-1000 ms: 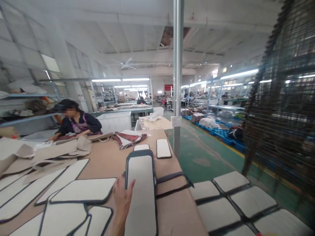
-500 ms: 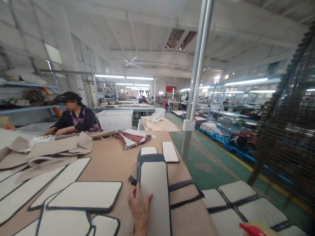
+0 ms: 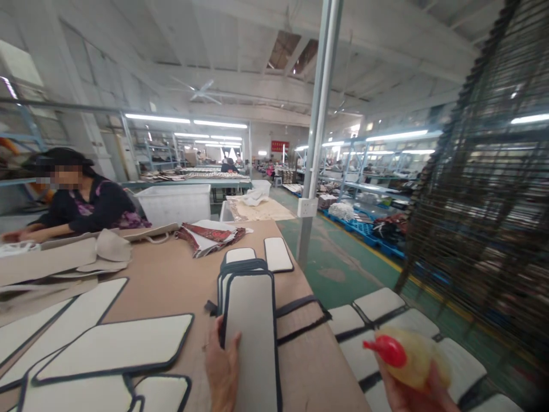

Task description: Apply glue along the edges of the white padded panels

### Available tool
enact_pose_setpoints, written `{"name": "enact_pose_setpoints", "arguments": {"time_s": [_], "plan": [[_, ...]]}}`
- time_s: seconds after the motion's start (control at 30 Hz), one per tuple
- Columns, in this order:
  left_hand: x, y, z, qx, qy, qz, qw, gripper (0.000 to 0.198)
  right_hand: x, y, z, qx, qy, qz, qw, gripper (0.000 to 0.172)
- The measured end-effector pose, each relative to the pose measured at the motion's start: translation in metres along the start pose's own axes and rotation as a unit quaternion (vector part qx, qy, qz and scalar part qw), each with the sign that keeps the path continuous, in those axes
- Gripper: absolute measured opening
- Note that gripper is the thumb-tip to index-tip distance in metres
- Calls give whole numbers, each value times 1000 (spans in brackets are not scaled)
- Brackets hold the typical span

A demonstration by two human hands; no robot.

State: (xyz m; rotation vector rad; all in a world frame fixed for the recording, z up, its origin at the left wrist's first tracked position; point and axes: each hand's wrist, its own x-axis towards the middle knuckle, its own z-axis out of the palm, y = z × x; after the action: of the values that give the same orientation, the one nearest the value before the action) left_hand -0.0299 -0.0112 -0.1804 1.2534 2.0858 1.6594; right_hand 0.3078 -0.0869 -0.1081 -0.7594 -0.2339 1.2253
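Note:
My left hand (image 3: 221, 363) grips the left edge of a long white panel (image 3: 252, 326) with dark edging, thumb on its face and fingers at its side. That panel lies on top of a stack of similar panels (image 3: 219, 289). At the lower right, my right hand (image 3: 401, 395) is wrapped round a squeeze bottle (image 3: 422, 357) with yellowish contents and a red nozzle cap, tilted so the nozzle points left. A small dark scrap (image 3: 210, 308) sits beside the stack. To the right of the stack, dark strips (image 3: 302, 306) run across the table edge.
More dark-edged white panels (image 3: 118, 345) spread over the brown table (image 3: 150, 274) at left, and others (image 3: 380, 303) lie low at right. Beige pieces (image 3: 64, 260) and patterned fabric (image 3: 210, 236) lie farther back. A co-worker (image 3: 90, 197) sits at far left. A metal post (image 3: 319, 114) and wire rack (image 3: 467, 171) stand right.
My right hand has come into view, raising the red-capped bottle from the lower right edge. The view has turned right, so the scene shifts left. My left hand stays on the panel.

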Motion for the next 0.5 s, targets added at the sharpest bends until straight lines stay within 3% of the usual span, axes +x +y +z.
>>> {"name": "enact_pose_setpoints", "arguments": {"time_s": [0.07,0.17,0.3,0.33,0.4,0.5], "plan": [[3,8,-8,-43,-6,-27,999,60,-4,-6,14,54,11,3,998,31],[11,18,-21,-16,-20,-69,997,72,-13,-13,41,115,21,-57,992,35],[29,31,-38,-8,-49,-96,994,50,-17,-26,60,111,-6,-97,989,37],[31,37,-43,-25,-89,-91,992,43,-17,-31,62,100,-17,-105,989,37],[27,54,-51,-64,-240,-54,967,35,-18,-44,66,69,-42,-124,989,38],[1,86,-57,-71,-520,18,851,31,-22,-66,75,32,-69,-135,988,46]]}}
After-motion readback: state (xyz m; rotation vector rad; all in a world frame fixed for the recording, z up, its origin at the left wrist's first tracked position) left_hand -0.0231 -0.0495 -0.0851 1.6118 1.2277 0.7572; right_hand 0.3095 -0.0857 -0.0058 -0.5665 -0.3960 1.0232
